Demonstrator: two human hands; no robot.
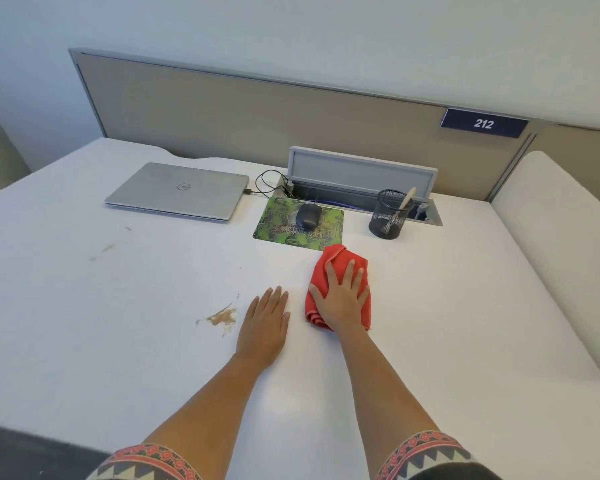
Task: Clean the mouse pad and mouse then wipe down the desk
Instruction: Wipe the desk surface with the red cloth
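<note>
A green patterned mouse pad (pixel 284 233) lies on the white desk (pixel 118 341), with a dark wired mouse (pixel 308 217) on its far half. Just in front of the pad lies a crumpled red cloth (pixel 329 261). My right hand (pixel 343 299) presses flat on the cloth with fingers spread. My left hand (pixel 265 327) rests flat on the bare desk beside it, holding nothing. A patch of brown crumbs (pixel 222 317) lies left of my left hand, and fainter smudges (pixel 106 249) mark the desk further left.
A closed silver laptop (pixel 177 192) sits at the back left, its cable running to an open cable tray (pixel 361 174). A black mesh pen cup (pixel 388 214) stands right of the pad. A beige partition (pixel 257 112) backs the desk.
</note>
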